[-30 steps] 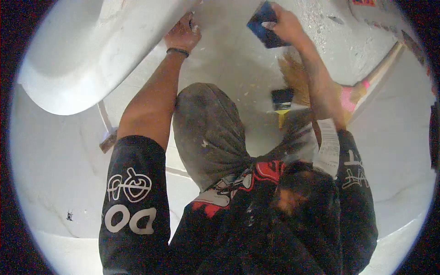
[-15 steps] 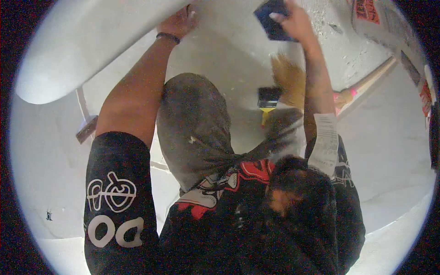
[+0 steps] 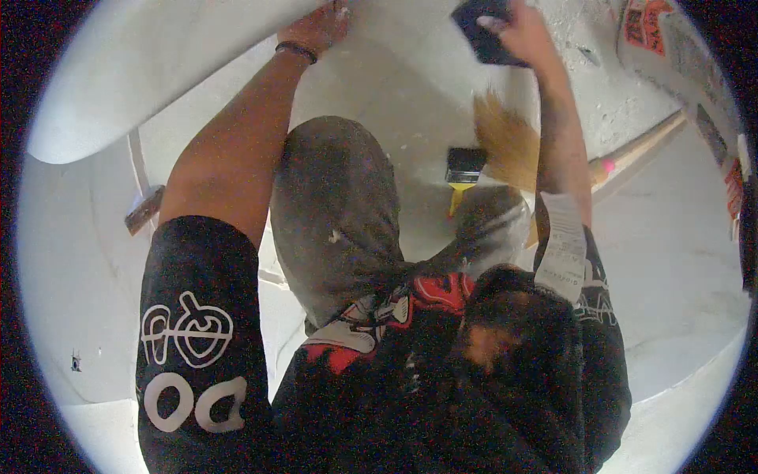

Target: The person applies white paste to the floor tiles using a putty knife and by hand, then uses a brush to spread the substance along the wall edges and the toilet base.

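Observation:
My left hand is at the top, its fingers curled, beside the lower edge of a large white rounded surface; I cannot tell what they grip. A dark band circles that wrist. At the upper right, my right hand grips a dark square sheet that looks like sandpaper, with the thumb lying on top of it. Below that hand are tan straw bristles, partly hidden by my forearm. Beside the bristles lies a flat paintbrush with a yellow handle.
A printed bag with red lettering is at the upper right. A wooden stick with a pink part lies right of my forearm. To the left, a wooden block sits by a thin strip. My bent knee occupies the middle.
My right hand and the dark sheet have shifted slightly right in the view. My left hand also appears a little further right, and the surroundings have shifted slightly.

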`<state>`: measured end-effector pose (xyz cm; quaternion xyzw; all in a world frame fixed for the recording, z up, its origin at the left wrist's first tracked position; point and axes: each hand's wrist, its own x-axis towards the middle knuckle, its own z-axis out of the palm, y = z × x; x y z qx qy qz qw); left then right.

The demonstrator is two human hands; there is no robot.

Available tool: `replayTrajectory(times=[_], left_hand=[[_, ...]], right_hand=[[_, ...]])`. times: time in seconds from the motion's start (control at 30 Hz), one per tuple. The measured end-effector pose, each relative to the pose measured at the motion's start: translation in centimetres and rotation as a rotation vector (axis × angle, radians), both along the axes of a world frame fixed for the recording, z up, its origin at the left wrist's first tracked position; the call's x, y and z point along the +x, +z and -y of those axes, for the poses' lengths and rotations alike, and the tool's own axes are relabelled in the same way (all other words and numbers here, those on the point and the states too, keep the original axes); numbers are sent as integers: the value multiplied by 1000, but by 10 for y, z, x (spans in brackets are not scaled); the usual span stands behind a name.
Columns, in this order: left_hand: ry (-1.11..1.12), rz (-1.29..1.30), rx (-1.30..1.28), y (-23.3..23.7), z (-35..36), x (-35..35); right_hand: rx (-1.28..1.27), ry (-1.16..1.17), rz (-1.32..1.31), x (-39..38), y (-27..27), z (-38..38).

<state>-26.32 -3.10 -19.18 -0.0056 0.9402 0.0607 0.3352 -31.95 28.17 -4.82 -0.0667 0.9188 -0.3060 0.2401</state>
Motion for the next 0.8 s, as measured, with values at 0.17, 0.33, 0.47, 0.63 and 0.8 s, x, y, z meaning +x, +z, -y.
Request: replayTrajectory(times=[0.17,0.33,0.47,0.63,0.8], left_hand=[[-12,-65,7,-6,4,1],[-9,-156,51,-32,14,9],[-15,-236,88,-55,22,12],[-119,-369,29,-10,13,5],[-154,-577,94,-16,12,12]], right_hand=[[67,187,-1,8,-1,20],[-128,-21,1,4,-9,-8],[17,50,-65,12,-6,14],[179,28,14,7,11,18],[-114,-196,7,-4,-7,-17]])
